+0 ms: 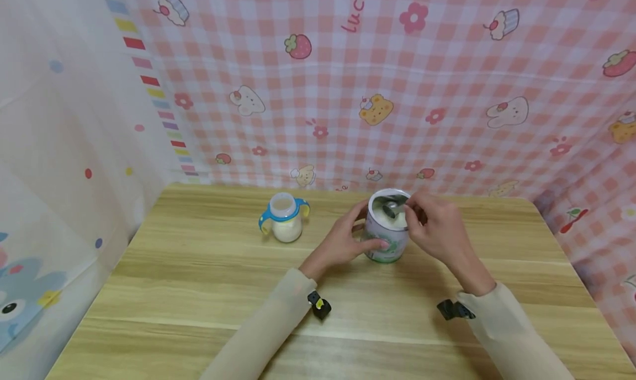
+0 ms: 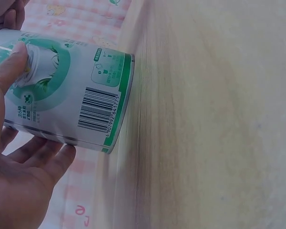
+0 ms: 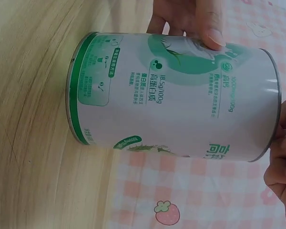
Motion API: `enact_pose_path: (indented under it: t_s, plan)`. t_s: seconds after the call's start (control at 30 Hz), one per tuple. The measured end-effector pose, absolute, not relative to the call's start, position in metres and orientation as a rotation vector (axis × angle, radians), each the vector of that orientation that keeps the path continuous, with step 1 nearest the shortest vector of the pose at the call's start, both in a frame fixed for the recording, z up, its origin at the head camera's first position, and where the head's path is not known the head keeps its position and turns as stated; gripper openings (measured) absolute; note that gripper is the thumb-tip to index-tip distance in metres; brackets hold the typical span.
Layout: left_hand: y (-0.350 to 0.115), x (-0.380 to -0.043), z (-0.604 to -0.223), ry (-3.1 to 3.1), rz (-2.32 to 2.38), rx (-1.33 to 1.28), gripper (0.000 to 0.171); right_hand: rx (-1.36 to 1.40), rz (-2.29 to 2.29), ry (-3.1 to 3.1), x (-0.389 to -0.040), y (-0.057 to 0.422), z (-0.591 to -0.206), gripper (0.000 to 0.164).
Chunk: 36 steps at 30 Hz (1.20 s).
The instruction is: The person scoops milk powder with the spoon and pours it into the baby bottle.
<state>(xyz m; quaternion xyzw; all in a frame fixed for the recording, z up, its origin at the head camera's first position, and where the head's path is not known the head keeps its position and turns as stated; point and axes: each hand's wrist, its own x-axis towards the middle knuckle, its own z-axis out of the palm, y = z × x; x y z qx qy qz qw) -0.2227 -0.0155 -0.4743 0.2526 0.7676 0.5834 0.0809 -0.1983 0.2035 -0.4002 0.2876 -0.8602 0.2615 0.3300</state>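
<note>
A white and green milk powder can (image 1: 396,247) stands upright with its top open and pale powder inside. My left hand (image 1: 344,237) grips its left side, with the thumb across the front and the fingers round the back; the left wrist view shows the barcode side of the can (image 2: 62,107). At the rim, my right hand (image 1: 438,225) pinches the handle of a spoon (image 1: 390,210), whose bowl is down inside the can mouth. In the right wrist view the curled right fingers (image 3: 282,164) show at the can's top edge, while the spoon is hidden.
Left of the can stands a baby bottle (image 1: 287,230) with blue and yellow handles, an uncovered neck and white contents. Both stand toward the back of the wooden table (image 1: 199,291). A pink checked curtain (image 1: 328,93) hangs close behind the table's back edge.
</note>
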Motion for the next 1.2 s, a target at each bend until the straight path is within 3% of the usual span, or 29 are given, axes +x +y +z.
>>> enact_pose_path:
  t_s: [1.2]
  plan:
    - [-0.015,-0.224,-0.476,2.238,1.776,0.752,0.088,0.513,0.974,-2.637,-0.195,0.184,-0.381,0.016]
